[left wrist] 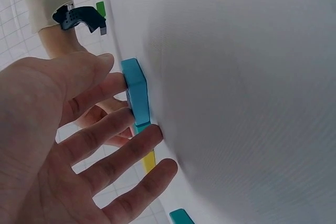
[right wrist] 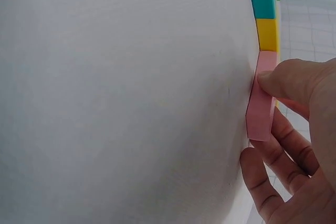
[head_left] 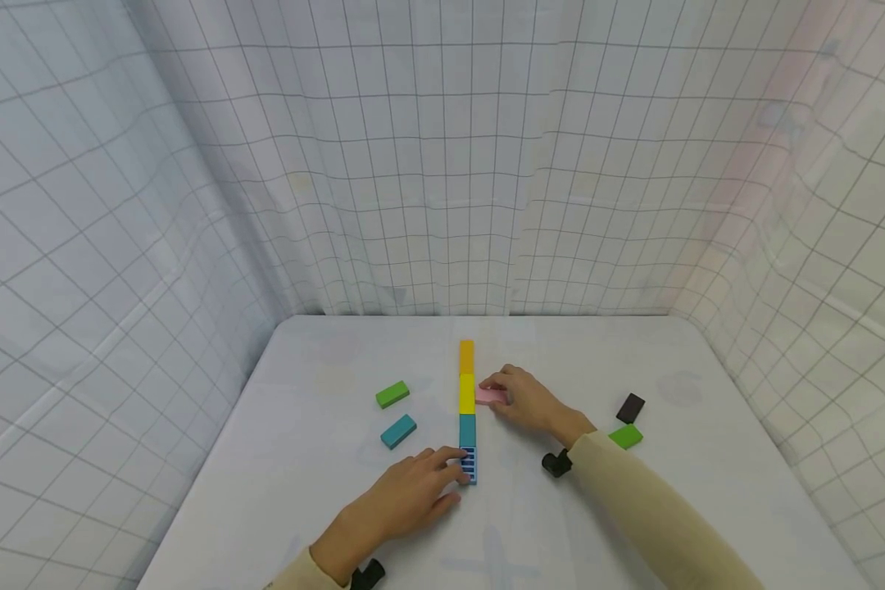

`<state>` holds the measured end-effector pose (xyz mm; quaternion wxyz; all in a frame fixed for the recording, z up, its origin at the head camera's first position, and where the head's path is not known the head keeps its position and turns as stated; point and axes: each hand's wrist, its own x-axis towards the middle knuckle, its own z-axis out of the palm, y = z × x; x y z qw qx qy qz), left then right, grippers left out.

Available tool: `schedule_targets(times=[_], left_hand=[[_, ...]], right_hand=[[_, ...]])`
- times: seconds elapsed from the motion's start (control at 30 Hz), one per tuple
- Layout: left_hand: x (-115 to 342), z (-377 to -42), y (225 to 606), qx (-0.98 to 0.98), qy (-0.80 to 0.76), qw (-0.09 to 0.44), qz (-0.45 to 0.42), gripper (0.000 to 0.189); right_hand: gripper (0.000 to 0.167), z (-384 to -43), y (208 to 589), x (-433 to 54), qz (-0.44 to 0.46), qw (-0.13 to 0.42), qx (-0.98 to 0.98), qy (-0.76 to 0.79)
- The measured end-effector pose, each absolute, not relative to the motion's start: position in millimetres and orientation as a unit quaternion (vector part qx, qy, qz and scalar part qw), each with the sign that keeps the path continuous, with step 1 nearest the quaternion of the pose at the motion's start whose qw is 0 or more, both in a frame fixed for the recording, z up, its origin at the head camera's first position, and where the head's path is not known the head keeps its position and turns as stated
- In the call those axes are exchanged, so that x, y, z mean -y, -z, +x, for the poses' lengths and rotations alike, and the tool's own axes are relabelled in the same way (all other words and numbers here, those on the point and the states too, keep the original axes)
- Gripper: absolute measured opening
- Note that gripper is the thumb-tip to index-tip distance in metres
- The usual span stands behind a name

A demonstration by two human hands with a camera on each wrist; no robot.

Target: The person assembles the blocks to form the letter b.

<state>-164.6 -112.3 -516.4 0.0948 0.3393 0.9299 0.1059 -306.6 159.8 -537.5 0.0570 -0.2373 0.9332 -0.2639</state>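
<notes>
A straight row of blocks runs away from me: a blue block with a striped top (head_left: 472,465), a teal block (head_left: 468,430), a yellow block (head_left: 467,395) and an orange block (head_left: 467,357) at the far end. My left hand (head_left: 409,496) has its fingers spread and fairly straight, fingertips resting on the blue block. A pink block (right wrist: 261,98) lies on the table crosswise to the row, one end right at the yellow block's side. The thumb and fingers of my right hand (head_left: 527,397) pinch it.
Left of the row lie a green block (head_left: 392,394) and another teal block (head_left: 399,431). To the right are a dark brown block (head_left: 630,408) and a green block (head_left: 627,436), partly behind the right sleeve. Grid-patterned curtains (head_left: 442,164) enclose the white table (head_left: 324,360).
</notes>
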Motion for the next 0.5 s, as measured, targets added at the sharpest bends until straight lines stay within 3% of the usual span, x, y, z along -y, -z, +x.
schedule_targets(times=[0.5], left_hand=[[112.5,-165.6,515.6,-0.931,-0.107,0.101,0.334,0.028]], right_hand=[[0.038,-307.8,534.0,-164.0,-0.257,0.070,-0.927,0.263]])
